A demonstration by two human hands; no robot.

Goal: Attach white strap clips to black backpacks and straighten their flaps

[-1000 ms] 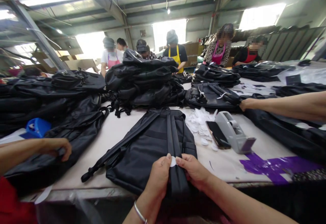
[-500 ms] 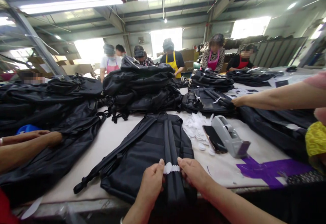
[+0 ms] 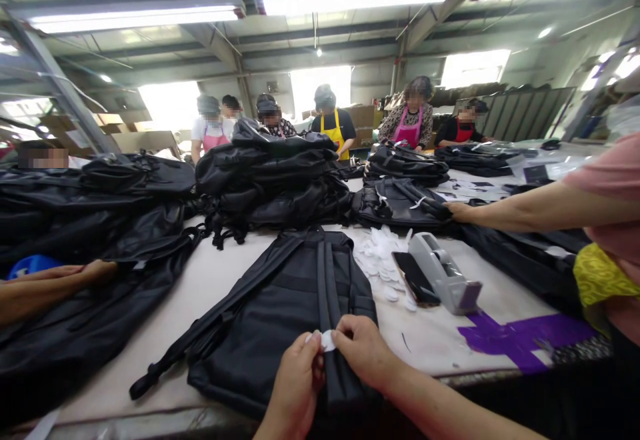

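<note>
A black backpack [image 3: 260, 320] lies on the table in front of me, its straps side facing up. Two padded shoulder straps [image 3: 325, 273] run down its middle. A white paper tag [image 3: 328, 341] with a round end lies across the straps. My left hand [image 3: 299, 373] pinches the tag's left side between thumb and finger. From the right, my right hand [image 3: 364, 350] pinches its other side, fingers curled, close to the left hand. The tag's scalloped strip is mostly hidden by my fingers.
Loose white tags [image 3: 383, 260] lie beyond the backpack, beside a phone [image 3: 414, 279] and a grey tape dispenser [image 3: 445, 273]. Purple tape [image 3: 525, 337] sticks to the table's right edge. Stacks of black bags [image 3: 270, 180] stand behind. Co-workers' hands [image 3: 97, 271] reach in on both sides.
My right hand has moved left over the straps, nearer my left hand, covering the tag's strip. The view has shifted slightly. The co-worker's hand at left has shifted a little on a bag.
</note>
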